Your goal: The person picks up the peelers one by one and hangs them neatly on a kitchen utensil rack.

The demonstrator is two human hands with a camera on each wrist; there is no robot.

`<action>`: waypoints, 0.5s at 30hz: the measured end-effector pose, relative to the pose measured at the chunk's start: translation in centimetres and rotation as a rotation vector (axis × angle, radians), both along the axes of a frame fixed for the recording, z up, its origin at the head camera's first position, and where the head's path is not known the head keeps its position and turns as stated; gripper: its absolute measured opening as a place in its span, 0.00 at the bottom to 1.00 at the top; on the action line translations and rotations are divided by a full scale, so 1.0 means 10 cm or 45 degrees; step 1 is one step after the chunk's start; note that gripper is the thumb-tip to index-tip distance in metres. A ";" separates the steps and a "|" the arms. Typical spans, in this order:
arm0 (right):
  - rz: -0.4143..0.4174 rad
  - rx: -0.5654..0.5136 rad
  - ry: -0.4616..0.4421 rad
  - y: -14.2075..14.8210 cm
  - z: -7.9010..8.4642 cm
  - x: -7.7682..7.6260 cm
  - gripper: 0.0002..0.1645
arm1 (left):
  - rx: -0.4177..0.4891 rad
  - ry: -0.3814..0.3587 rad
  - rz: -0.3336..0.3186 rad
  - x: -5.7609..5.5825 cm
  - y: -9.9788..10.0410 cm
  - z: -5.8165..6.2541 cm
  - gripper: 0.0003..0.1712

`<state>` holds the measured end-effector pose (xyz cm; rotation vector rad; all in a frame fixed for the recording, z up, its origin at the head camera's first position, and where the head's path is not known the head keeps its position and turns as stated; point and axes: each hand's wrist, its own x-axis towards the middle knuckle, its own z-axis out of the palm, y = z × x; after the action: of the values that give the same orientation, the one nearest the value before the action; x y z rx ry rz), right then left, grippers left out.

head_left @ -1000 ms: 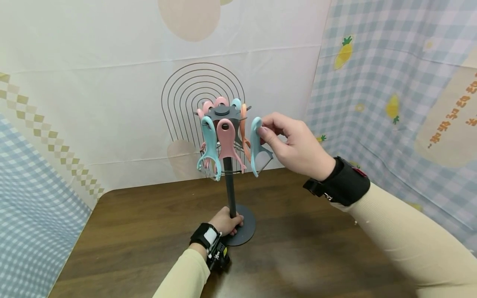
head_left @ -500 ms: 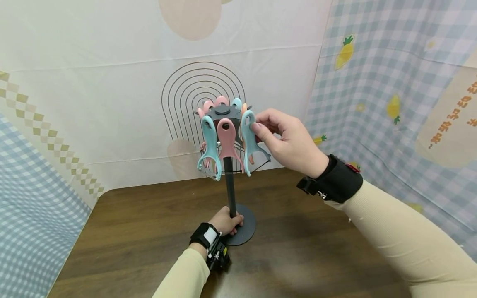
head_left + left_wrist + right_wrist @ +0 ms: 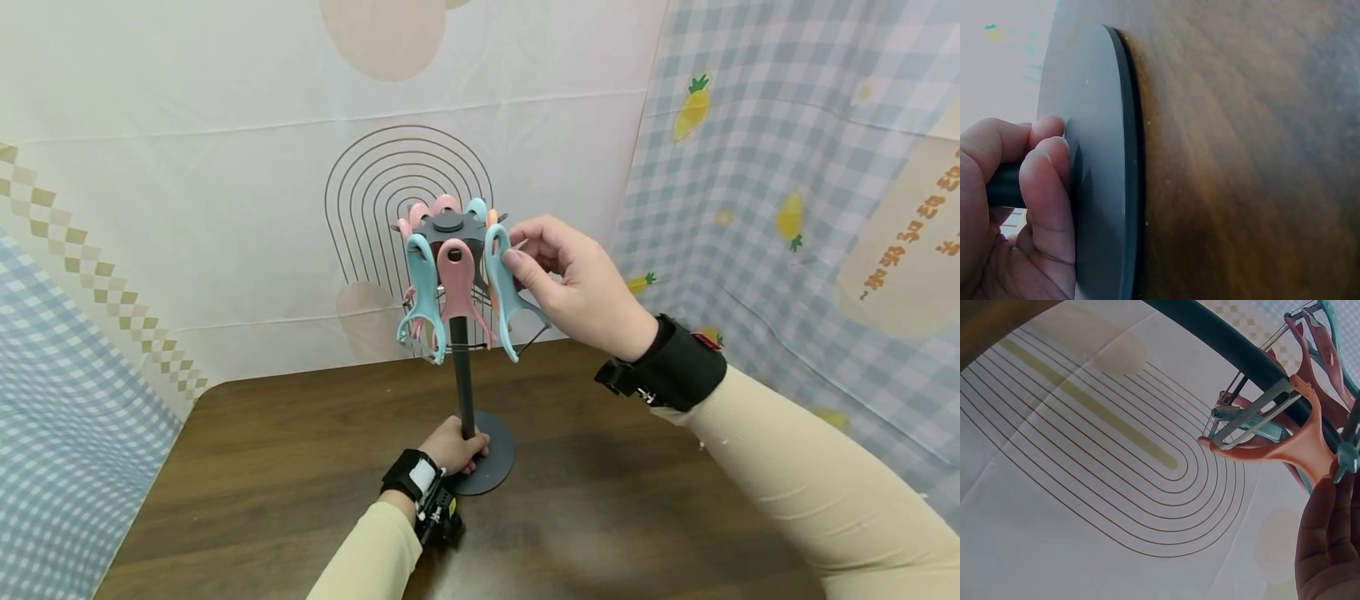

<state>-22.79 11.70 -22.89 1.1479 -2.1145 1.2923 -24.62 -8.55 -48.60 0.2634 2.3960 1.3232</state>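
Observation:
In the head view, a dark grey stand [image 3: 464, 383] with a round base [image 3: 497, 467] stands upright on the table. My left hand [image 3: 450, 447] grips its pole just above the base; the left wrist view shows those fingers [image 3: 1047, 200] curled round the pole. Up by the hooks, my right hand [image 3: 581, 283] pinches the handle of a light blue Y-peeler [image 3: 503, 287]. Whether its handle loop sits on a hook cannot be told. Beside it hang a pink peeler [image 3: 455, 292] and another light blue peeler [image 3: 423, 279]. An orange peeler [image 3: 1310, 447] hangs close by in the right wrist view.
More pink and blue peelers hang round the back of the stand's top disc [image 3: 447, 222]. A white patterned cloth [image 3: 225, 233] rises behind the brown wooden table [image 3: 300, 467]. To the right hangs a blue checked cloth [image 3: 742, 167].
My right hand has carried the blue peeler left, up against the stand's hooks, covering most of the orange one. In the last half second its lower end has swung slightly right. My left hand stays put.

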 end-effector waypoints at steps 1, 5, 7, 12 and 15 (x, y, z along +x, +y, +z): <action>0.000 0.001 0.000 0.00 0.00 0.00 0.10 | -0.003 -0.001 0.001 0.00 0.00 0.00 0.15; -0.012 0.007 0.001 0.00 -0.01 0.00 0.13 | -0.001 -0.007 -0.001 0.01 0.01 0.00 0.15; -0.019 0.011 0.006 0.00 -0.01 0.00 0.14 | 0.001 -0.006 -0.004 0.00 0.02 -0.01 0.15; -0.025 0.019 -0.001 0.02 -0.04 -0.02 0.15 | 0.005 0.003 -0.007 -0.03 0.03 -0.02 0.15; -0.053 0.039 -0.022 0.05 -0.08 -0.02 0.14 | 0.009 0.010 -0.009 -0.03 0.03 -0.03 0.15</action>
<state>-22.98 12.22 -23.72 1.1032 -2.1660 1.2600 -24.87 -8.26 -48.86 0.2797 2.3948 1.3303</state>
